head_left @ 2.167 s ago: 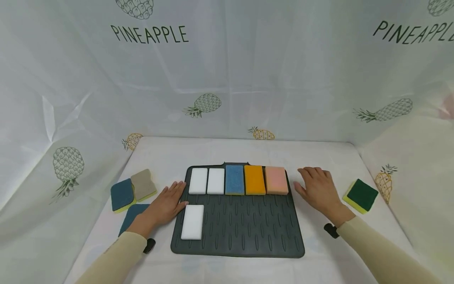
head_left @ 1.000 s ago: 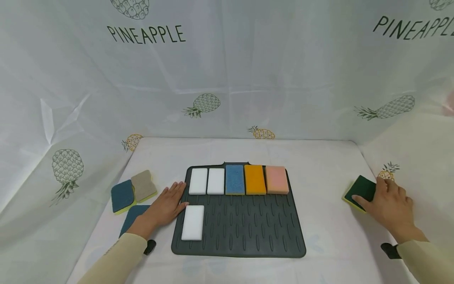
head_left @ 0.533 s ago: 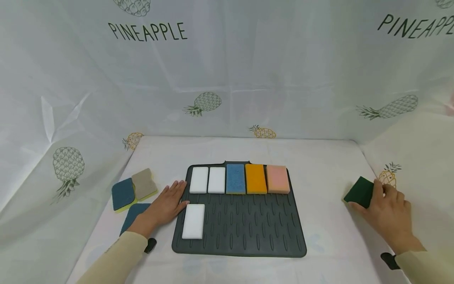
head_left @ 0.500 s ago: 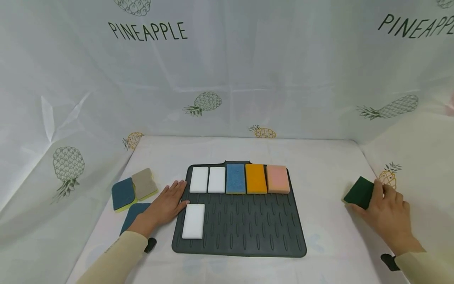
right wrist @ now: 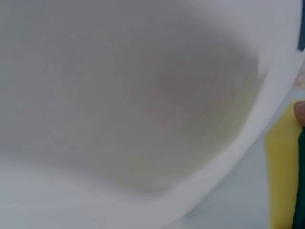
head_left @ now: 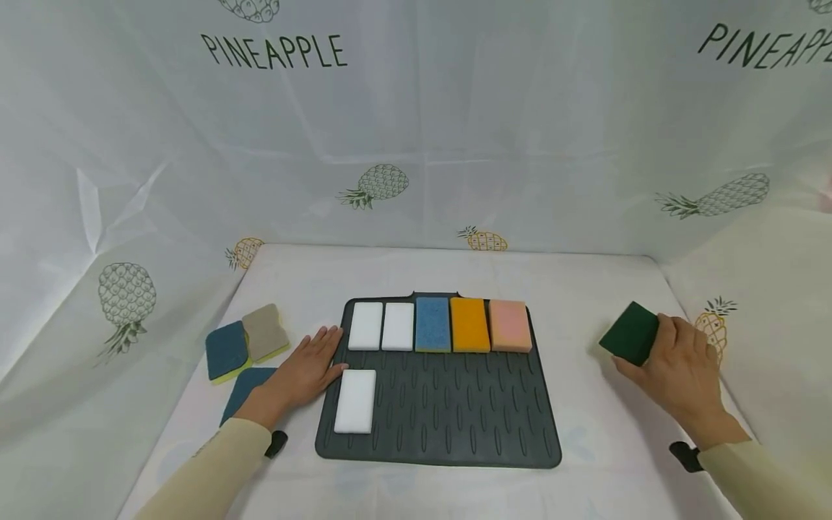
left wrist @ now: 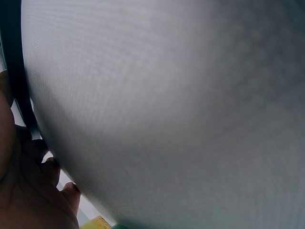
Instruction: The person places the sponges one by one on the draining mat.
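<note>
In the head view my right hand [head_left: 682,375] grips a green-topped sponge [head_left: 630,332] between thumb and fingers, right of the mat. The right wrist view shows this sponge's yellow side [right wrist: 282,176] with a fingertip on it. My left hand [head_left: 302,375] lies flat with straight fingers, its fingertips and thumb at the left edge of the dark ribbed mat [head_left: 455,419]. Along the mat's top sit two white sponges [head_left: 365,326], a blue sponge [head_left: 432,324], an orange sponge [head_left: 469,325] and a pink sponge [head_left: 510,326]. Another white sponge [head_left: 354,401] lies below them.
Left of the mat lie a blue-topped sponge [head_left: 226,350], a grey-topped sponge [head_left: 264,332] and another blue-topped sponge [head_left: 245,390], partly behind my left forearm. A pineapple-print sheet [head_left: 520,144] hangs around the back and sides of the white table [head_left: 585,289].
My right hand has reached from beside the mat to the green-topped sponge, gripped it and brought it back leftward and away from me. The left hand has stayed in place.
</note>
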`<state>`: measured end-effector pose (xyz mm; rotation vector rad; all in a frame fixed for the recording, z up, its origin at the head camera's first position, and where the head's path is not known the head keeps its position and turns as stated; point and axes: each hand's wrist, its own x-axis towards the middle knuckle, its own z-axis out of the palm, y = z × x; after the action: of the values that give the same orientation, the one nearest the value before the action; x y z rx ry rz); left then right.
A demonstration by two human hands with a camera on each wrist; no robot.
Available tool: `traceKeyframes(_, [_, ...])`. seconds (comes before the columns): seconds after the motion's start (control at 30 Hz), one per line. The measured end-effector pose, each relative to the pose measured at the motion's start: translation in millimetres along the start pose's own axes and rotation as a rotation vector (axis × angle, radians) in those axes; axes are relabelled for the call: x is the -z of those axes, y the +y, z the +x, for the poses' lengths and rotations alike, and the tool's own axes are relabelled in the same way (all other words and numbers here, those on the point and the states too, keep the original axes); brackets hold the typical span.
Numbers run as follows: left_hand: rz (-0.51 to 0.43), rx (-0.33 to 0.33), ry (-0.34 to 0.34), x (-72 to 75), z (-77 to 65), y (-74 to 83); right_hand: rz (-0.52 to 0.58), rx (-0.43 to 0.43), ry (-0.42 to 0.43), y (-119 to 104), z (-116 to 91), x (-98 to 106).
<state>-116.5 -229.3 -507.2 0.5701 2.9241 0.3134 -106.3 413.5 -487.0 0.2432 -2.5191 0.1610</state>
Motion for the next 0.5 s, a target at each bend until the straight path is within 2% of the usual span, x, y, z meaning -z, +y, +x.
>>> traceKeyframes(0.27, [0.009, -0.001, 0.003, -2.6, 0.8, -2.3, 0.075, 0.106, -0.013, -69, 33, -14])
traceKeyframes(0.5, [0.009, -0.004, 0.004, -3.4, 0.4, -3.4, 0.113, 0.206, -0.058, -138, 43, -25])
